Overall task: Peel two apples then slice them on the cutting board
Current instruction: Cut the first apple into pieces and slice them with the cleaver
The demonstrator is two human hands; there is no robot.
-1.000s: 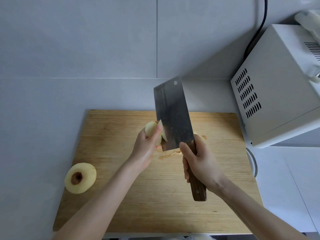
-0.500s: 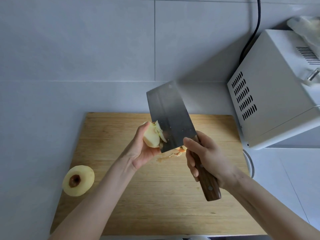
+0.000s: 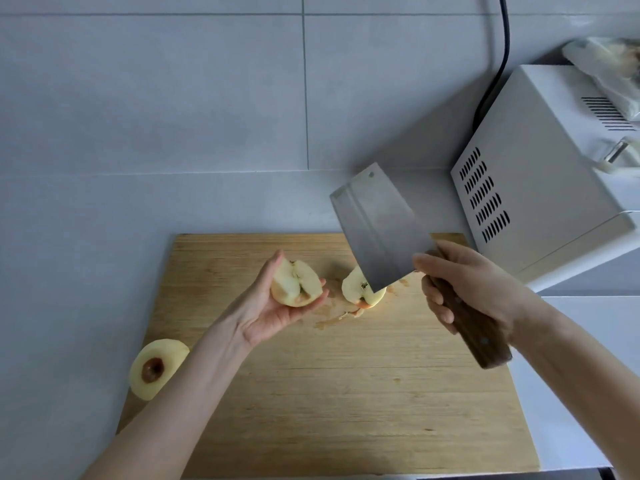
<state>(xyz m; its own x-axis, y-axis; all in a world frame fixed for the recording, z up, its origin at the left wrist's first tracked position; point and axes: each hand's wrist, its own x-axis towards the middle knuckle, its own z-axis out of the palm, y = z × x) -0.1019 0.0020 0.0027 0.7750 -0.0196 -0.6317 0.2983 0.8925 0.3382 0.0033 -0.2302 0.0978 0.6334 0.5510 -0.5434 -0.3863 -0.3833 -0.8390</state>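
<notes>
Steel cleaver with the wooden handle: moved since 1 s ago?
Yes. The steel cleaver has shifted right along the wooden cutting board, clear of the peeled apple half held in the left hand.

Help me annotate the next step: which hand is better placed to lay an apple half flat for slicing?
Left. The left hand holds an apple half over the cutting board; the right hand grips the cleaver.

grey tiled wall [image 3: 152,84], white counter [image 3: 585,358]
</notes>
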